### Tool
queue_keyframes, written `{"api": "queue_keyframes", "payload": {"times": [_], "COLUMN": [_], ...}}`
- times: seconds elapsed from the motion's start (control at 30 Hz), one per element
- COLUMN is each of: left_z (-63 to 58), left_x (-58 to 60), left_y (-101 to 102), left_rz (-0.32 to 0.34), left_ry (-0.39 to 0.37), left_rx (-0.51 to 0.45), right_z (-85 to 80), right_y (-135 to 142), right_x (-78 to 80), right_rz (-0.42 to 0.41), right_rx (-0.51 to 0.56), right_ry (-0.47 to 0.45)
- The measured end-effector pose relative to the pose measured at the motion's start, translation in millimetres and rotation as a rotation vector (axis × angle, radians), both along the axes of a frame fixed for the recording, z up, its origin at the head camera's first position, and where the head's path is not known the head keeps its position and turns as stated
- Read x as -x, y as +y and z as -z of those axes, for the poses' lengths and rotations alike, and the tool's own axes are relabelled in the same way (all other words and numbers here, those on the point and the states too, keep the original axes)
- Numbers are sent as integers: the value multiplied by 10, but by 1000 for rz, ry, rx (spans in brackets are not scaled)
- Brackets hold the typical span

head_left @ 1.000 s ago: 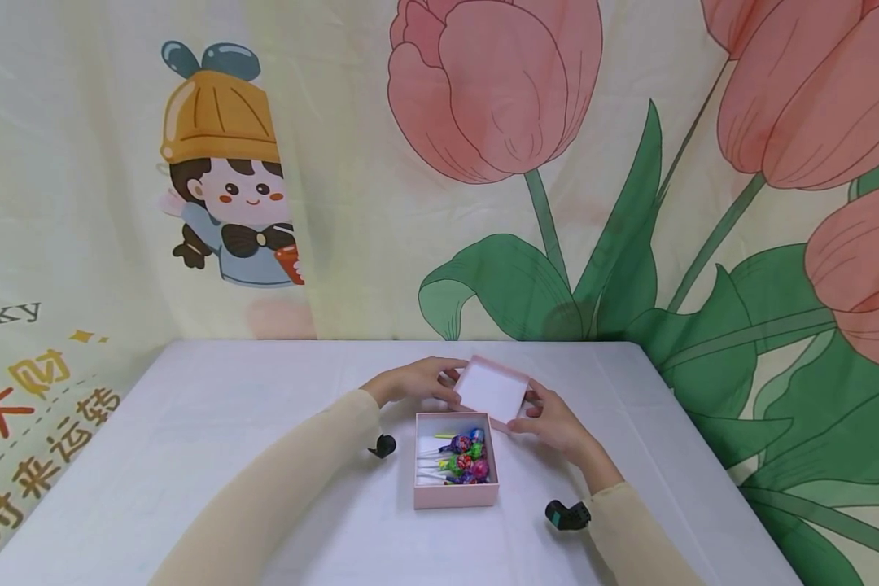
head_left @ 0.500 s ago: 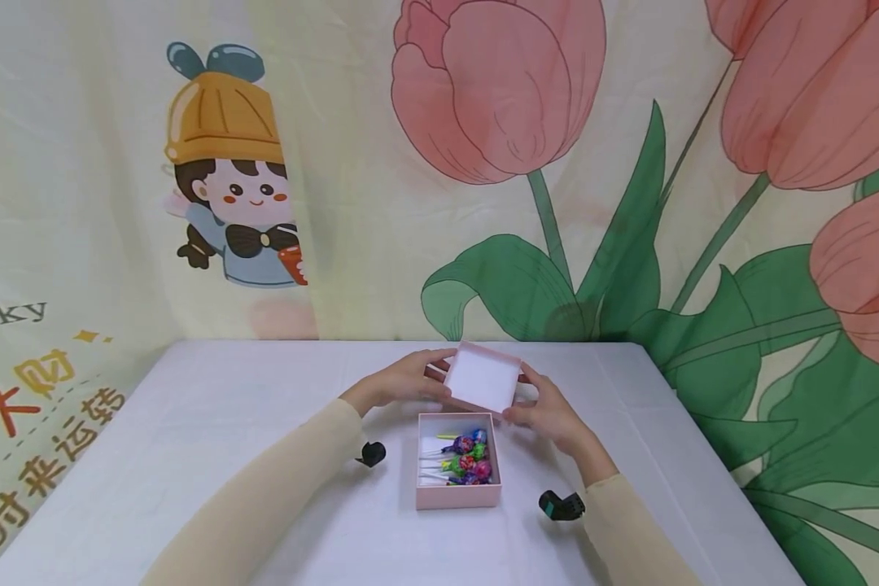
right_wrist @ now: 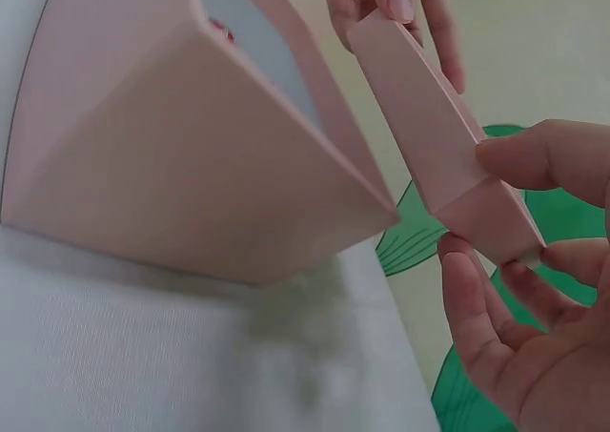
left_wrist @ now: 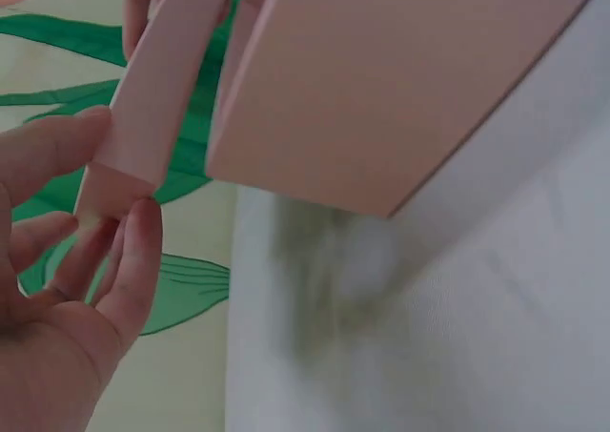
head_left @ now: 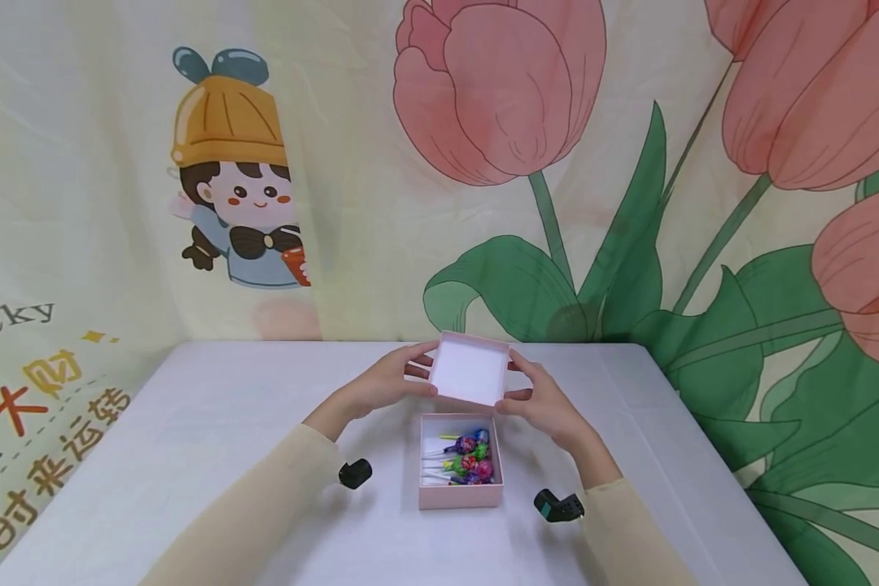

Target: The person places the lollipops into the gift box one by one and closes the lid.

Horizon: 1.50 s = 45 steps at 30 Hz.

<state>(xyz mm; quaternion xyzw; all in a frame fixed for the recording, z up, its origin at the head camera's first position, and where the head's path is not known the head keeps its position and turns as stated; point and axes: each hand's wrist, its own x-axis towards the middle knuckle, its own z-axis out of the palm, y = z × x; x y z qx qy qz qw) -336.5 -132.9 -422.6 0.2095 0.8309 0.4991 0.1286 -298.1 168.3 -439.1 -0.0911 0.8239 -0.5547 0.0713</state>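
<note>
A pink box lid (head_left: 470, 369) with a white inside is held tilted behind the pink box (head_left: 460, 496), its hollow side facing me. My left hand (head_left: 381, 382) grips the lid's left edge, thumb at the lower corner. On the opposite edge, my right hand (head_left: 547, 405) pinches the lid between thumb and fingers. Several wrapped lollipops (head_left: 470, 460) lie in the box, white sticks pointing left and colourful heads on the right. Both wrist views show the lid (left_wrist: 152, 98) raised beside the box (right_wrist: 210, 155), fingertips at its corners.
The box stands on a white-covered table (head_left: 249, 391). A printed curtain (head_left: 359, 203) with tulips and a cartoon figure hangs behind the far edge. Black wrist cameras (head_left: 559, 506) stick out from both cream sleeves (head_left: 256, 496).
Both hands have carried the lid up and to the left, and it has turned more level with the box. The box and lollipops stay in place on the table.
</note>
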Motion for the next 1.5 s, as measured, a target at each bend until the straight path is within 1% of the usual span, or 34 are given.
{"api": "queue_keyframes", "payload": {"times": [0.13, 0.3, 0.47, 0.67, 0.7, 0.8, 1.0, 1.1, 1.23, 1.4, 1.5], "left_z": [-61, -104, -155, -205, -208, -205, -210, -219, -228, -227, -226], "left_x": [-191, -395, -600, -846, -880, -968, -1115, -1162, -1201, -1219, -1216], "left_y": [-42, -91, -116, -120, -121, -127, -169, -182, -203, -234, -250], "left_rz": [-45, -91, -127, -178, -190, -197, -206, -203, -184, -125, -106], "left_ry": [-15, -45, -40, -47, -49, -48, -70, -70, -78, -115, -129], "left_rx": [-11, -26, -37, -76, -78, -84, -137, -155, -156, -168, -167], "right_z": [-71, -162, -240, -275, -277, -283, -289, -286, -285, -289, -289], "right_y": [-19, -51, -91, -117, -116, -112, -97, -79, -63, -46, -38], "right_x": [-85, -211, -345, -473, -493, -557, -649, -679, -715, -766, -780], "right_rz": [-31, -46, -61, -76, -79, -91, -135, -157, -182, -205, -230], "right_rx": [12, 3, 13, 6, 7, 14, 42, 55, 59, 43, 40], "right_ry": [2, 1, 1, 17, 22, 32, 33, 29, 18, 3, -1]}}
